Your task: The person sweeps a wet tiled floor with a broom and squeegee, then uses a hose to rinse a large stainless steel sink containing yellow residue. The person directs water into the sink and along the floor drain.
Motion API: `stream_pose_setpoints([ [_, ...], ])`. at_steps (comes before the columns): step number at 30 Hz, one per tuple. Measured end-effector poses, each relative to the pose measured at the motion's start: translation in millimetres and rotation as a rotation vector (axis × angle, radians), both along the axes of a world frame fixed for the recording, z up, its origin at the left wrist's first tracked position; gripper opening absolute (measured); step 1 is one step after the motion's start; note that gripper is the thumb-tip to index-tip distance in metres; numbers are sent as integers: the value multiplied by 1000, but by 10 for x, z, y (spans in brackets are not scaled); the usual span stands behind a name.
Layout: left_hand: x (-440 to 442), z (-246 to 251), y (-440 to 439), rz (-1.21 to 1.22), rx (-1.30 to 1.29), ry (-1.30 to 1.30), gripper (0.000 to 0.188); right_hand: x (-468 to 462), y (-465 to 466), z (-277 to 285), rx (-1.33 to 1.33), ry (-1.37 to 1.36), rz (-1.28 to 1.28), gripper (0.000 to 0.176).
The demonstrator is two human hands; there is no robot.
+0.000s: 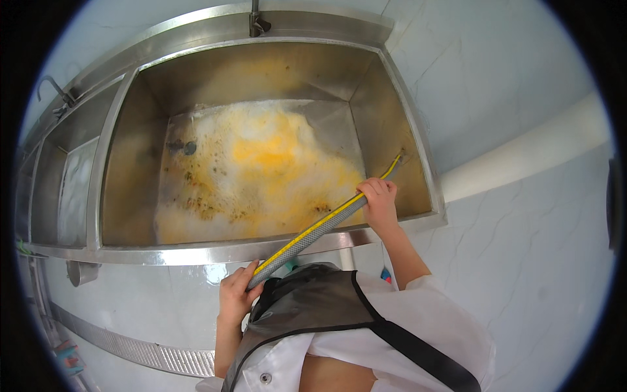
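My right hand (378, 198) grips a grey braided hose with a yellow stripe (313, 234) over the right front of a large stainless steel sink basin (383, 117). Beyond that hand, the hose's far end tilts toward the basin's right wall, where some water appears to strike. Nearer my body, my left hand (237, 290) is closed around the same hose, outside the sink's front rim. Yellow and whitish foam (267, 152) with dark bits covers much of the basin floor. A dark round drain (189, 148) shows at the floor's left side.
A faucet (255, 24) stands behind the basin. To the left is a smaller sink compartment (78, 191) with a curved faucet (56, 90). A metal pot (82, 273) sits below the front rim. A floor drain grate (137, 345) runs behind on the left. Marble-patterned wall tiles (499, 63) border the right.
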State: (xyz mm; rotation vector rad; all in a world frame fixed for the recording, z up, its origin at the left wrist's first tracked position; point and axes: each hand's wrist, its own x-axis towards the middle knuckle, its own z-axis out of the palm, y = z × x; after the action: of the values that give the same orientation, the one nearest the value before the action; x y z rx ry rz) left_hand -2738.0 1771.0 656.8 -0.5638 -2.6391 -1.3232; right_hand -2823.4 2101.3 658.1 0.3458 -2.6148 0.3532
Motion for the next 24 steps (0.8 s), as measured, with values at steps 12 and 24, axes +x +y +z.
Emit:
stream_pose_setpoints([
  [12,153,326,-296,208,-114,-52,36,-14,-413,-319,-152,-251,204,28],
  [24,127,441,-226,284,-108,-256,35,2,-321,-415,-283,-407,271,25],
])
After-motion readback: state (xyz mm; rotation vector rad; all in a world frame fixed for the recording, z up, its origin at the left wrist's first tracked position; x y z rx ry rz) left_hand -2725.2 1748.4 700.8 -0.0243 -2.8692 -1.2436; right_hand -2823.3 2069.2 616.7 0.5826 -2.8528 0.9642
